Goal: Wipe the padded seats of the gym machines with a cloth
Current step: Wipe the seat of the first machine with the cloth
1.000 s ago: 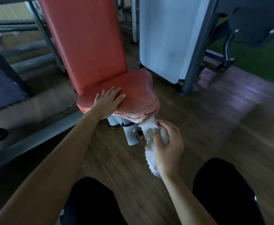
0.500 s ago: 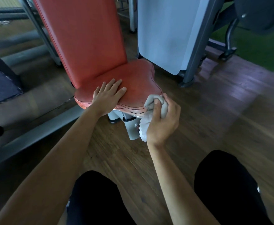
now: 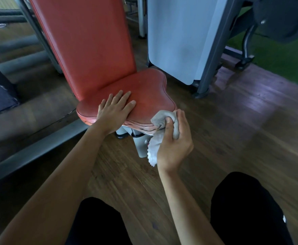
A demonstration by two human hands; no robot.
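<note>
The left hand lies flat, fingers straight, on the cracked red vinyl seat, while the right hand grips a crumpled grey cloth against its lobed front corner, bare wooden floor beside.

The right hand raised the cloth to the seat edge.
</note>
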